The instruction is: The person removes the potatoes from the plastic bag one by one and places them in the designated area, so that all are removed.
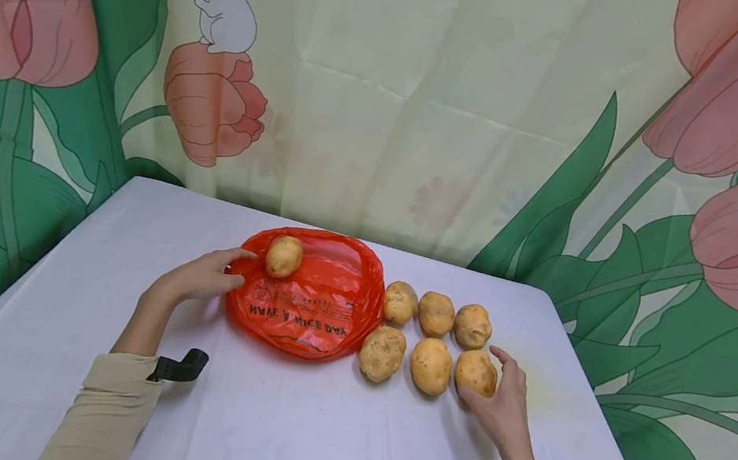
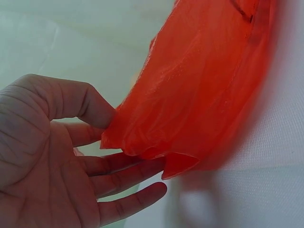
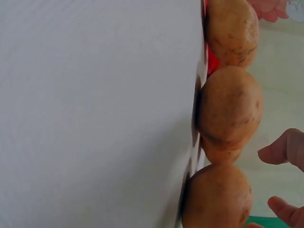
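Note:
A red plastic bag [image 1: 298, 343], printed "HAVE A NICE DAY" upside down, spreads over the table with a single potato [image 1: 284, 257] within its rim at the left. My left hand [image 1: 208, 275] is at the bag's left edge; the left wrist view has its thumb and forefinger pinching the red plastic [image 2: 185, 95]. Right of the bag, potatoes stand in two rows of three. Around the nearest right potato [image 1: 475, 371] my right hand [image 1: 502, 403] spreads its thumb and fingers. In the right wrist view those fingertips [image 3: 278, 152] appear apart from the potatoes [image 3: 230, 107].
A white cloth covers the table [image 1: 281, 432]. Behind it hangs a curtain [image 1: 415, 110] printed with tulips and a rabbit. Black wrist mounts [image 1: 180, 367] sit on both forearms. The back-row potatoes [image 1: 435, 314] stand close behind the front row.

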{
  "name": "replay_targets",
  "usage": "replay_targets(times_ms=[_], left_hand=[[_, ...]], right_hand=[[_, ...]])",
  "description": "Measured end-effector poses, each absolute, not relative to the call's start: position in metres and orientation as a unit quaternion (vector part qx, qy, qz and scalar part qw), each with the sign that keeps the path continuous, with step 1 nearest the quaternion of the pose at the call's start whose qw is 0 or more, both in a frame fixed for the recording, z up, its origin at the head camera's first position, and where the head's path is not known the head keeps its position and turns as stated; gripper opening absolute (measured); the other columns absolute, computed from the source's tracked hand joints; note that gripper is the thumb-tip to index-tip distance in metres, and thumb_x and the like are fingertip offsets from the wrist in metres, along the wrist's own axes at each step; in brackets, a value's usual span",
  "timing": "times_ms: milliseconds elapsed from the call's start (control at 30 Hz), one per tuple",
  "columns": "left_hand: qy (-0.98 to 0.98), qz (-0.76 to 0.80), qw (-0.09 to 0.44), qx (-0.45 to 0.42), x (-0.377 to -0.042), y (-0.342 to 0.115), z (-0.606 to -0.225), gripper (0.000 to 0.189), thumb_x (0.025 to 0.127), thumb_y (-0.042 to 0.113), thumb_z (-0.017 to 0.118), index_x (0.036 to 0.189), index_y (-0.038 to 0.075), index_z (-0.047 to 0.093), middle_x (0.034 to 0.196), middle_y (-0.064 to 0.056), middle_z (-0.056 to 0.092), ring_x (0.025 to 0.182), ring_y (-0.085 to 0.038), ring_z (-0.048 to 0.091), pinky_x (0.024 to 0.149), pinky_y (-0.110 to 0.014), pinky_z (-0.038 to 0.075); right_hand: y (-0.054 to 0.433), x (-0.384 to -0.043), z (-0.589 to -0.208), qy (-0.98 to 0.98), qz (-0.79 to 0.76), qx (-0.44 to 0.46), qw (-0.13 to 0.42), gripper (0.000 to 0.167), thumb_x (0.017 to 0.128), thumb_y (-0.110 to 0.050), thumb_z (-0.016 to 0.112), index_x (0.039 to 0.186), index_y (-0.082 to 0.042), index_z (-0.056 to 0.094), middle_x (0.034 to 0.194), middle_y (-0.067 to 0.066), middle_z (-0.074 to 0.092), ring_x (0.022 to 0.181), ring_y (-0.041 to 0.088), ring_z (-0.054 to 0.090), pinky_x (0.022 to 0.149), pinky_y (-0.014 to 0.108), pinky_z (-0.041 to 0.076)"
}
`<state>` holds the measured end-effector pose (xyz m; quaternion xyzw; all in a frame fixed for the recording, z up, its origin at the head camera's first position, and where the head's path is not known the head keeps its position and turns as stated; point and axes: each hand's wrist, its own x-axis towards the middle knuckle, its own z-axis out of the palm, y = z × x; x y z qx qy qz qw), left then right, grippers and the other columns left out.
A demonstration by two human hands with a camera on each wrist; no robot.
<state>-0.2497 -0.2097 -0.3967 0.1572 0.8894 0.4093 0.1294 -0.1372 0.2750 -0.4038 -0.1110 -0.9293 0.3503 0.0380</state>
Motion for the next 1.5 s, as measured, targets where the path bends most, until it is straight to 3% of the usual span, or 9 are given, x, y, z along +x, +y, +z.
replay_targets(times_ms=[400, 1333, 1500], left_hand=[[0.892, 0.404, 0.131, 0.152, -0.249, -0.210, -0.396, 0.058, 0.098, 0.014, 0.050, 0.152, -0.007, 0.038, 0.154, -0.034, 0.039, 0.140, -0.049, 0.038, 0.113, -0.067, 0.034], [0.890, 0.407, 0.135, 0.153, -0.250, -0.211, -0.396, 0.059, 0.099, 0.014, 0.050, 0.152, -0.007, 0.037, 0.153, -0.033, 0.040, 0.137, -0.048, 0.041, 0.111, -0.066, 0.037], [0.892, 0.403, 0.132, 0.153, -0.249, -0.211, -0.396, 0.058, 0.099, 0.014, 0.050, 0.152, -0.007, 0.038, 0.153, -0.034, 0.040, 0.137, -0.049, 0.040, 0.112, -0.066, 0.036]], right_hand=[[0.246, -0.140, -0.389, -0.913, 0.391, -0.083, 0.084, 0.073, 0.088, -0.010, 0.069, 0.153, -0.006, 0.034, 0.155, 0.025, 0.029, 0.140, 0.041, 0.034, 0.116, 0.062, 0.030], [0.170, -0.159, -0.389, -0.877, 0.472, 0.012, 0.086, 0.068, 0.084, -0.001, 0.068, 0.147, -0.002, 0.042, 0.152, 0.016, 0.039, 0.143, 0.035, 0.040, 0.117, 0.051, 0.038], [0.159, -0.160, -0.392, -0.881, 0.466, 0.017, 0.086, 0.067, 0.085, -0.004, 0.069, 0.147, -0.006, 0.043, 0.152, 0.013, 0.041, 0.143, 0.033, 0.041, 0.116, 0.051, 0.039]])
